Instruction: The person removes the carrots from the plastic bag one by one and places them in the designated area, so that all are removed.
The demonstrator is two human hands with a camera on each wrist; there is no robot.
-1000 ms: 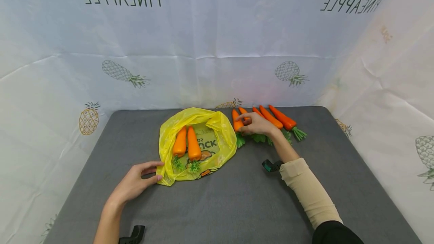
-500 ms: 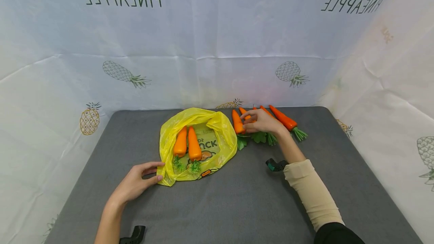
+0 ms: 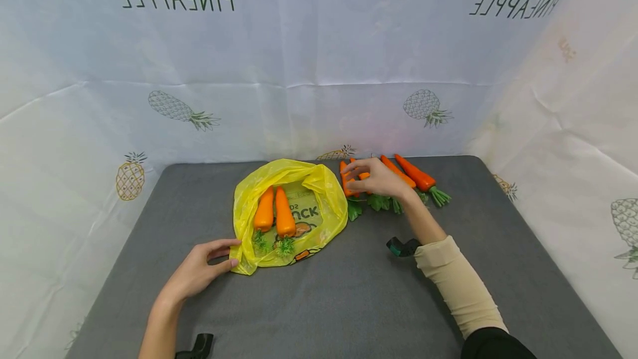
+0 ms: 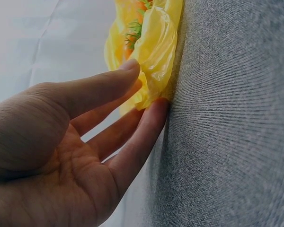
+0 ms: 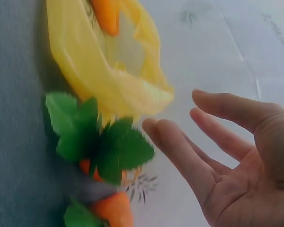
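A yellow plastic bag (image 3: 333,204) lies with its mouth spread wide, and two orange carrots (image 3: 285,214) with feathery green tops rest inside. At its near left corner my left hand (image 3: 199,267) holds the edge, thumb on one side and fingers on the other. Just right of the bag, my right hand (image 3: 381,178) hovers over several carrots and hides parts of them. In the right wrist view its fingers are apart with nothing between them, near the leafy green top (image 5: 120,149) of a carrot. The leftmost carrot (image 3: 345,173) lies beside the bag.
Two redder carrots (image 3: 416,174) lie right of my right hand at the table's far edge. A grey cloth (image 3: 319,309) covers the table. Behind it hangs a white pineapple-print curtain (image 3: 299,43). Black wrist devices (image 3: 399,246) sit at both wrists.
My right hand has shifted slightly among the carrots, and its fingers have spread. The leftmost carrot's leaves show more now. My left hand and the bag stay put.
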